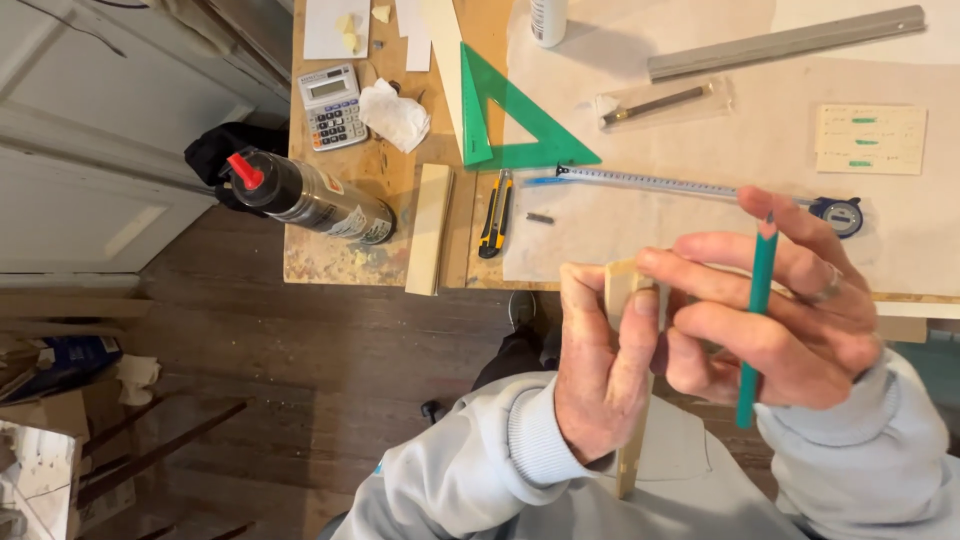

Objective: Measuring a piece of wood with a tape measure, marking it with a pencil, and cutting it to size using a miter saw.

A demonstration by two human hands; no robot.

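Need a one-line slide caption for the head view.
Left hand grips a wooden strip; right hand holds a teal pencil beside it.

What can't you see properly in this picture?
All in the head view:
- Wooden strip: its middle is hidden behind the left hand and the fingers of the right hand.
- Teal pencil: its tip is too small to make out.
- White bottle: cut off by the top edge.
- Spray can: label too small.
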